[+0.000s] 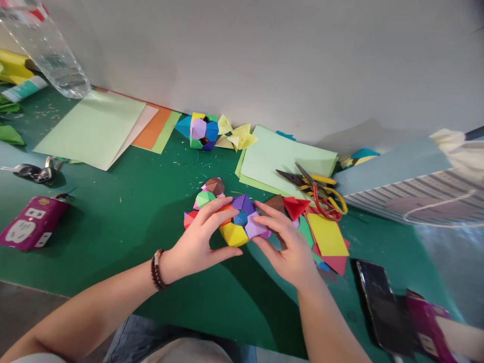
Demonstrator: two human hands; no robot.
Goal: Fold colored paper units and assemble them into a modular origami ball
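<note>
Holding an origami model (234, 222) of colored folded units between both hands, just below the center of the frame. The left hand (200, 239), wearing a bead bracelet (157, 269), is half curled, with its fingers over the model's left side and its thumb stretched beneath the yellow unit. The right hand (283, 247) is partly open, its fingertips (260, 212) pressed on the purple units at the model's right side. A second origami ball (202, 130) sits by the wall at upper center, beside yellow paper triangles (236, 138). Just right of the hands lie a red triangle (295, 206) and a yellow sheet (327, 234), and above those, scissors (313, 189) rest on a pale green paper stack (287, 161). Pastel paper sheets (91, 128) lie at upper left on the green mat (139, 227), below a plastic bottle (49, 50). A purple power strip (34, 224) sits at far left, and a phone (381, 307) lies at lower right.
</note>
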